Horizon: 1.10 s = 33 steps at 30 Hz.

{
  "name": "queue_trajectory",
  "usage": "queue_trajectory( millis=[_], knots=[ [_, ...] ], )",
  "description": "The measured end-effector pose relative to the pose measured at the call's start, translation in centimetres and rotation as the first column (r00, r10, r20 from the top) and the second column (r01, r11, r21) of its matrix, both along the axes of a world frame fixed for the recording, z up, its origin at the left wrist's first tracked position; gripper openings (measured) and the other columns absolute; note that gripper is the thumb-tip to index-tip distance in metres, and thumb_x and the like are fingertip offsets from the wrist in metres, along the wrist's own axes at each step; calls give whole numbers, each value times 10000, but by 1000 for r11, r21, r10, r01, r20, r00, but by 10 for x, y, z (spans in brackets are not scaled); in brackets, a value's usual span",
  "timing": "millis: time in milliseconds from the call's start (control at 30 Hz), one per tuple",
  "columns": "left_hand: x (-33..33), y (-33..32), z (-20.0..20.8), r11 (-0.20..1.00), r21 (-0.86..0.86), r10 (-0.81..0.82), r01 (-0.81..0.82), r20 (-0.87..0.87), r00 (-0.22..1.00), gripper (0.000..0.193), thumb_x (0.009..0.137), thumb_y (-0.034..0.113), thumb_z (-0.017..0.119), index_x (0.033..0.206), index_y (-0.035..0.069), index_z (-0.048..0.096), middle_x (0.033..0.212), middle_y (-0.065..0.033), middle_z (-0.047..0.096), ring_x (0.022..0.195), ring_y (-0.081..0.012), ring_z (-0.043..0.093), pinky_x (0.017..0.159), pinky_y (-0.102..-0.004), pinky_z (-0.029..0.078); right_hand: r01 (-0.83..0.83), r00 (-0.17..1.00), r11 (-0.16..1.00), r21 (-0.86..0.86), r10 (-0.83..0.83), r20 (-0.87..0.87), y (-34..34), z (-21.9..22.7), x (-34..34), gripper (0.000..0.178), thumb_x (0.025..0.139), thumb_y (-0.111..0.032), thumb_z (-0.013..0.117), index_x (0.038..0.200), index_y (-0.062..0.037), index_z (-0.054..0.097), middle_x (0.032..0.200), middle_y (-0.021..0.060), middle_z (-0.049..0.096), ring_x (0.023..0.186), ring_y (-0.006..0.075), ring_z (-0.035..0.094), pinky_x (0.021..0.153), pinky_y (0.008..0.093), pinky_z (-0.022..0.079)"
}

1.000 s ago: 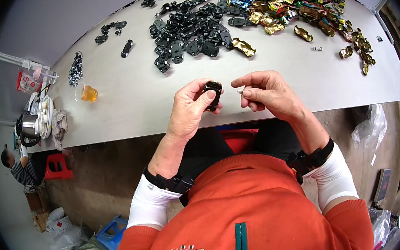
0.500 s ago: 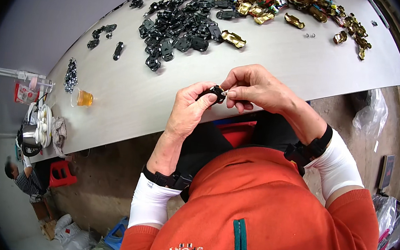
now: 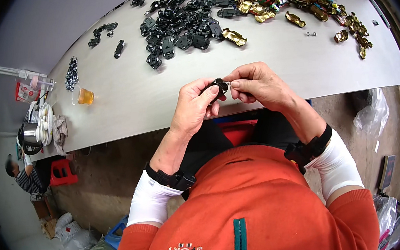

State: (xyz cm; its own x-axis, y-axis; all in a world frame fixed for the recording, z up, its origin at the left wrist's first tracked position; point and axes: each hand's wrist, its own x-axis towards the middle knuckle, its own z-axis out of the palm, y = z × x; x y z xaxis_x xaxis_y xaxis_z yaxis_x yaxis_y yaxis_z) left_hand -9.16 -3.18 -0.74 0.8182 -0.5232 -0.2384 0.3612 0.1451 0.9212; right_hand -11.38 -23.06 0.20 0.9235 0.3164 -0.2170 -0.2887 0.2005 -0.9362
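My left hand [image 3: 192,105] is closed round a black toy car chassis [image 3: 220,85], thumb on top, just over the table's near edge. My right hand [image 3: 263,87] pinches at the chassis's right end, finger and thumb pressed together. A small pale bit shows at those fingertips, too small to name. Farther off lies a heap of black toy car chassis [image 3: 184,23]. To its right is a pile of gold and coloured toy car bodies [image 3: 271,1], with one gold body [image 3: 234,37] beside the black heap.
A wheel axle [image 3: 311,34] lies right of the heaps. A strip of small wheel-like parts [image 3: 72,75] and a cup of amber drink [image 3: 85,96] are at the left, near a tray of white cups [image 3: 44,125]. Beyond the table's left end, a person [image 3: 28,178] is beside a red stool [image 3: 63,172].
My left hand has tilted the chassis a little, and its lower fingers now show beneath. My right hand has shifted slightly right, its fingers still pinched at the chassis's end.
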Motion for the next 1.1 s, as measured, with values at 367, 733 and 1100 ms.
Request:
queue_trajectory(
  millis=[367, 733, 1100],
  knots=[
    [-52, 22, 2, 818, 310, -471, 484, -120, 874, 186, 910, 97, 532, 1019, -36, 603, 734, -61, 606, 430, -43, 463, 383, -179, 348, 52, 984, 996, -73, -39, 171, -51, 21, -20, 123, 923, -105, 499, 937, -7, 573, 711, 37, 607, 573, 72, 552, 526, 207, 443],
    [-30, 3, -131, 672, 595, -463, 441, -127, 877, 700, 849, 338, 650, 1323, -58, 320, 1219, -222, 467, 853, -258, 644, 596, -310, 551, 565, 766, 525, -637, -45, 642, -56, -11, 43, 135, 758, -88, 679, 844, -30, 593, 819, 110, 571, 749, 262, 572, 658, 370, 461],
    [-28, 66, 0, 867, 433, -359, 247, 197, 912, 278, 810, 63, 654, 1061, -47, 611, 749, -80, 657, 613, -93, 587, 584, -247, 488, 507, 783, 394, -767, 161, 601, -30, -26, 87, 128, 805, -143, 630, 872, -34, 616, 799, 104, 611, 696, 284, 601, 627, 394, 477]
  ],
)
